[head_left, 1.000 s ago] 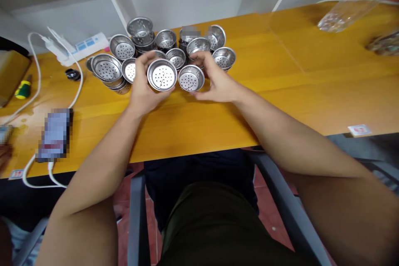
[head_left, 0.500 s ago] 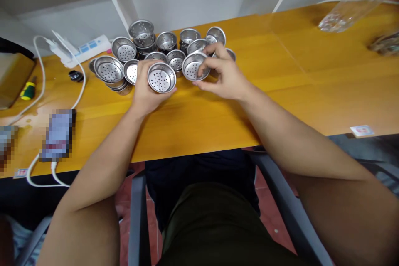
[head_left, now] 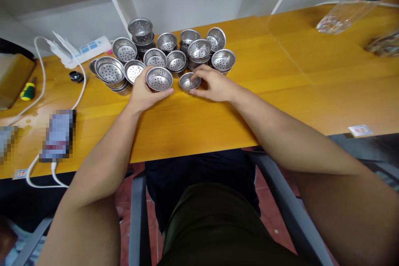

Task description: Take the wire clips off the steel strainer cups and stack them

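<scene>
Several perforated steel strainer cups point(head_left: 199, 50) stand clustered, some stacked, on the far side of the yellow wooden table point(head_left: 280, 83). My left hand point(head_left: 141, 93) is wrapped round one strainer cup point(head_left: 159, 79), its open side facing me. My right hand point(head_left: 215, 85) rests low on the table, its fingers closed on the rim of a smaller strainer cup point(head_left: 189, 82) that sits on the tabletop beside the left one.
A white power strip point(head_left: 82, 49) with a white cable point(head_left: 37, 108) lies at the back left. Also on the left are a phone point(head_left: 57, 135), a yellow-handled screwdriver point(head_left: 28, 90) and a small black object point(head_left: 76, 76). A clear plastic bottle point(head_left: 343, 14) lies at the far right.
Both hands came down towards the table. The right hand lowered its strainer cup from in front of the pile onto the tabletop. The left cup also dropped slightly.
</scene>
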{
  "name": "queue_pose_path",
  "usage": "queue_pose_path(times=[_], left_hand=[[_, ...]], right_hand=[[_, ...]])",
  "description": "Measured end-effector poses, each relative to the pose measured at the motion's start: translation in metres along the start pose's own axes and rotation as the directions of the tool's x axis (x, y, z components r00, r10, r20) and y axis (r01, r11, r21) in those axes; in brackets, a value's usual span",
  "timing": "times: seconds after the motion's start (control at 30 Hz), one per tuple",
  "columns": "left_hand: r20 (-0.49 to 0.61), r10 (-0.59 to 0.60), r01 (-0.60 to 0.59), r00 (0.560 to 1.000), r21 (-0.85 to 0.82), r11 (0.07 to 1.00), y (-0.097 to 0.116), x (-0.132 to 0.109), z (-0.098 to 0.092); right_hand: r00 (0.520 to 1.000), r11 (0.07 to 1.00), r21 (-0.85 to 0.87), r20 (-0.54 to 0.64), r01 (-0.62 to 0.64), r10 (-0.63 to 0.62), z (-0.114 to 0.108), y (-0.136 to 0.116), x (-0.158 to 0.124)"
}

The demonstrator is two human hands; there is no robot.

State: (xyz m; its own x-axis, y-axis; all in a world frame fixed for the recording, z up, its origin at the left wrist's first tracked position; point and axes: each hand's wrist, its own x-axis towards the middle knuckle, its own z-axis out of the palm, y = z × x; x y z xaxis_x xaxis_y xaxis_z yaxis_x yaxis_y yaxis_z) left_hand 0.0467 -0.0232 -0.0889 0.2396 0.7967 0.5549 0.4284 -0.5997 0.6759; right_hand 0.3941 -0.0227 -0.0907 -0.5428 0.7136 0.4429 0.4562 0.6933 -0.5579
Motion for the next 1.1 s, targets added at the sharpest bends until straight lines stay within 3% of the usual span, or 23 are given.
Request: queue_pose_path(times=[0.43, 0.7, 0.83, 0.97, 1.1], left_hand=[[0.006, -0.087, 0.087, 0.996, 0.074, 0.994, -0.024, 0.007, -0.015], [0.016, -0.052, 0.05, 0.999, 0.09, 0.995, -0.034, 0.009, -0.014], [0.08, 0.049, -0.056, 0.996, 0.075, 0.996, -0.028, 0.003, -0.008], [0.072, 0.148, -0.15, 0.986, 0.023, 0.988, -0.021, -0.002, 0.004], [0.143, 0.225, -0.223, 0.964, -0.028, 0.974, -0.003, -0.004, 0.016]], right_hand=[[0.999, 0.999, -0.014, -0.032, -0.034, 0.034, -0.002, 0.035, 0.013], [0.998, 0.997, -0.061, -0.041, -0.055, 0.053, -0.003, 0.044, 0.017], [0.997, 0.995, -0.095, -0.077, -0.014, 0.007, -0.006, 0.026, 0.014], [0.965, 0.98, -0.125, -0.195, 0.152, -0.174, -0.007, -0.016, 0.012], [0.934, 0.93, -0.114, -0.037, 0.349, -0.355, 0.008, -0.051, 0.01]])
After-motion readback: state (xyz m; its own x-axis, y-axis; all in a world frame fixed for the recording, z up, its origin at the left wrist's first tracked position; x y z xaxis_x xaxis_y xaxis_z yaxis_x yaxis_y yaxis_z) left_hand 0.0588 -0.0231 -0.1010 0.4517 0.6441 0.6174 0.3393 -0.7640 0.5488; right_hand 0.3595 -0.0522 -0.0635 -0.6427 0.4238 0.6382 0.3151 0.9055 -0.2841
